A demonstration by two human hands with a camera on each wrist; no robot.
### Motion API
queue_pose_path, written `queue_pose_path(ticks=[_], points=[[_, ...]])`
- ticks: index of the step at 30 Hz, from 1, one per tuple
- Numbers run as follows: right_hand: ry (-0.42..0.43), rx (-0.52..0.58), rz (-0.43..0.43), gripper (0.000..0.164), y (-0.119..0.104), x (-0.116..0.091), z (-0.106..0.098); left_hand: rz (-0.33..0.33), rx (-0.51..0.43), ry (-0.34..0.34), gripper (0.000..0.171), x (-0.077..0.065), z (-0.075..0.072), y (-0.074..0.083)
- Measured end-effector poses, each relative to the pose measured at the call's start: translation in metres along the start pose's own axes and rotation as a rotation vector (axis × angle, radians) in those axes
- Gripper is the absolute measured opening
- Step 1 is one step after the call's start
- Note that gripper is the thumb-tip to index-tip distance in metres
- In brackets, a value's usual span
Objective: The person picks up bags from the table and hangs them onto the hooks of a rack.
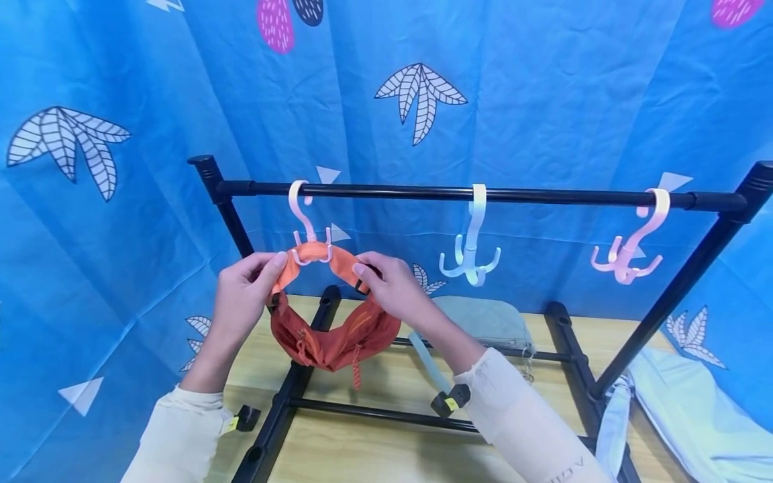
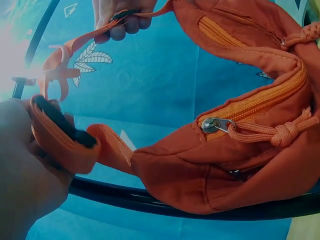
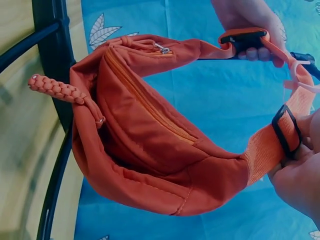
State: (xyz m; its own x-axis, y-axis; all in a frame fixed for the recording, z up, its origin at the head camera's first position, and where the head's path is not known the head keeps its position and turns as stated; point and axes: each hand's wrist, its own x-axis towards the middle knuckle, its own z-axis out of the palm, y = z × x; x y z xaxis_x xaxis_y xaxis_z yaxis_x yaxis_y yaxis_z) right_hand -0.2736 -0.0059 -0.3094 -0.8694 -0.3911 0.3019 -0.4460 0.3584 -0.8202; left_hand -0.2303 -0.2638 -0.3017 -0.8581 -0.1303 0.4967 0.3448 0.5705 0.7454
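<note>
A rust-orange waist bag [image 1: 338, 343] hangs below both hands, with zippers and braided cord pulls. Its orange strap [image 1: 314, 251] arches up across the prongs of the leftmost pink hook hanger [image 1: 306, 220]. On the left side, my left hand [image 1: 244, 285] pinches the strap near a black buckle [image 2: 62, 120], seen in the left wrist view. My right hand [image 1: 392, 285] grips the strap's other side by a black slider [image 3: 287, 131], clear in the right wrist view. Whether the hook bears the bag's weight cannot be told.
A black rail [image 1: 392, 192] also carries a white hook hanger [image 1: 471, 241] and another pink hook hanger [image 1: 631, 245]. Behind the right forearm lies a grey-green bag [image 1: 486, 318] on the wooden surface [image 1: 362, 449]. Pale blue fabric [image 1: 694, 409] lies at the right. A blue curtain [image 1: 543, 87] hangs behind.
</note>
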Motion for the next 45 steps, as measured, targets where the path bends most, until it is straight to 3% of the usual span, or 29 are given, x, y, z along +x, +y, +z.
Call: queue_pose_path(ticks=[6, 16, 27, 34, 45], points=[[0.005, 0.076, 0.053, 0.028, 0.002, -0.006, 0.001, -0.055, -0.021, -0.001, 0.042, -0.006, -0.001, -0.006], [0.035, 0.185, 0.077, 0.027, 0.01, -0.014, 0.006, -0.029, -0.127, 0.003, 0.039, -0.012, 0.006, -0.014], [0.031, 0.26, 0.115, 0.027, 0.015, -0.018, 0.012, -0.069, -0.223, 0.036, 0.039, -0.018, 0.016, -0.012], [0.036, 0.259, 0.123, 0.027, 0.02, -0.021, 0.014, -0.109, -0.16, 0.044, 0.04, -0.024, 0.017, -0.018], [0.062, 0.232, 0.098, 0.024, 0.032, -0.031, 0.013, -0.1, -0.155, 0.059, 0.038, -0.029, 0.015, -0.026]])
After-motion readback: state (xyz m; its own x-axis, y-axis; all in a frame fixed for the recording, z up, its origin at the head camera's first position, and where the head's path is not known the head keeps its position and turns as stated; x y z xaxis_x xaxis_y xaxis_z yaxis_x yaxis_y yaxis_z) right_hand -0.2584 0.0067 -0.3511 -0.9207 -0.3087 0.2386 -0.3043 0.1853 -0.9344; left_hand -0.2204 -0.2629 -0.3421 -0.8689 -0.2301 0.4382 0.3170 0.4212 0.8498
